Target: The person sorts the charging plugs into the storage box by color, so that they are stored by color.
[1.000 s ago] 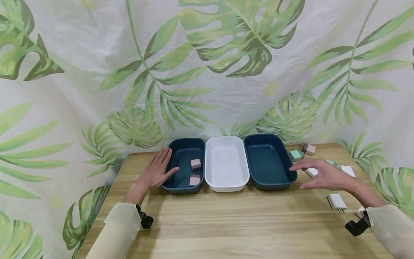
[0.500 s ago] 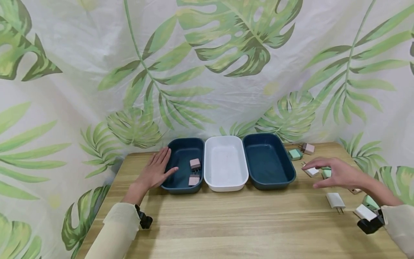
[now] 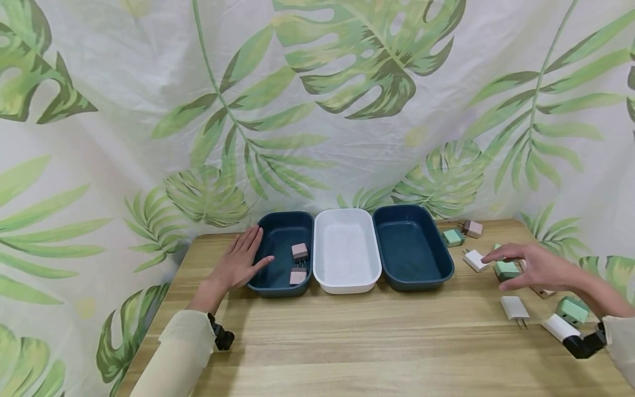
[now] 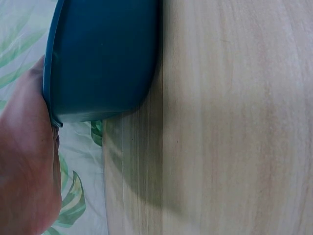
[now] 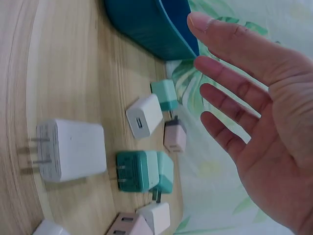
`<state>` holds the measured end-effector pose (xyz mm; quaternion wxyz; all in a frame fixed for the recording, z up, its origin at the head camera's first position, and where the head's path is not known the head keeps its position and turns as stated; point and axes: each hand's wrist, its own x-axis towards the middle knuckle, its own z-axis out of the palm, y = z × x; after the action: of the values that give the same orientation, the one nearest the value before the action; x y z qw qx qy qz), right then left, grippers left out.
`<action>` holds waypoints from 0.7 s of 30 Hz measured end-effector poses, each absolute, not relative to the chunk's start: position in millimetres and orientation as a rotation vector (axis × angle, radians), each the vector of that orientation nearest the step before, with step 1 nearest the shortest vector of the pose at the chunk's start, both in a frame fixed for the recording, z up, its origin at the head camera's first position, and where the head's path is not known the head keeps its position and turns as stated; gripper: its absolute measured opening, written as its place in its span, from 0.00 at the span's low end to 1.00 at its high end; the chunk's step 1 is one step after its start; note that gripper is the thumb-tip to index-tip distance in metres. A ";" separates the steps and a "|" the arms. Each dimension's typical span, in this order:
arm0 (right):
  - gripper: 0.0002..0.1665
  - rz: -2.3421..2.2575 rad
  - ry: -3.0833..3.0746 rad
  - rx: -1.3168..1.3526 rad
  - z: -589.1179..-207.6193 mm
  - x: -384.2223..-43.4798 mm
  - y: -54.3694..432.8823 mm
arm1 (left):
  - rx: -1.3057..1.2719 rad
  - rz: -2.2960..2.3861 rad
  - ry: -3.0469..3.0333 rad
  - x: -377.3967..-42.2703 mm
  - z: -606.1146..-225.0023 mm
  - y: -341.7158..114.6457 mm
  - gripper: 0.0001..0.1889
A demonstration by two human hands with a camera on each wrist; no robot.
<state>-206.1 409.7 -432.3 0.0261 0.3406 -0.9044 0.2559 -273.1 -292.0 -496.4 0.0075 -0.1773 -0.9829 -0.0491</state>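
My left hand [image 3: 239, 260] rests on the left rim of a dark blue tray [image 3: 278, 225], fingers straight. Two pink chargers [image 3: 300, 251] lie inside that tray. On the right, my right hand [image 3: 545, 267] hovers above a scatter of plug chargers, thumb and fingers spread with nothing between them. Nearest its fingertips are a white charger [image 3: 475, 260] and a green charger [image 3: 506, 270]. Another white charger [image 3: 515, 307], prongs showing, lies nearer the front. In the right wrist view the hand [image 5: 254, 107] is held above the chargers, its palm bare.
A white tray [image 3: 347, 288] stands in the middle, and a second dark blue tray [image 3: 419, 285] is to its right. Behind the right hand's chargers sit a green charger [image 3: 453, 237] and a pink charger [image 3: 473, 228]. More chargers lie by the right wrist, including a green one [image 3: 572, 310].
My right hand has moved right, away from the right blue tray's edge to above the chargers, uncovering the white one beside it. The left hand stays on its rim.
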 end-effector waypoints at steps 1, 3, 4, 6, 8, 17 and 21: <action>0.35 0.806 -2.789 1.067 -433.5 -206.1 412.2 | -0.556 -0.154 -3.074 -273.3 -496.9 -291.9 0.49; 0.36 0.850 -2.783 1.094 -435.6 -206.2 417.3 | -0.562 -0.160 -3.070 -273.3 -497.8 -291.8 0.49; 0.36 0.866 -2.783 1.103 -436.4 -206.2 419.8 | -0.564 -0.165 -3.070 -273.1 -498.2 -291.7 0.49; 0.36 0.893 -2.791 1.118 -437.6 -207.4 424.1 | -0.561 -0.187 -3.069 -272.1 -498.2 -292.2 0.49; 0.35 0.903 -2.809 1.106 -438.4 -208.8 428.5 | -0.551 -0.209 -3.068 -270.9 -498.6 -293.0 0.49; 0.32 0.924 -2.901 0.988 -443.6 -204.4 454.0 | -0.553 -0.229 -3.074 -271.5 -499.3 -293.1 0.48; 0.31 0.969 -2.935 0.944 -448.6 -202.4 466.0 | -0.555 -0.219 -3.073 -274.1 -500.4 -292.2 0.48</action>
<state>-202.4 466.0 -448.6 -0.0451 0.2919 -0.9072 0.2995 -274.1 -292.2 -500.4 0.0057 -0.1773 -0.9817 -0.0699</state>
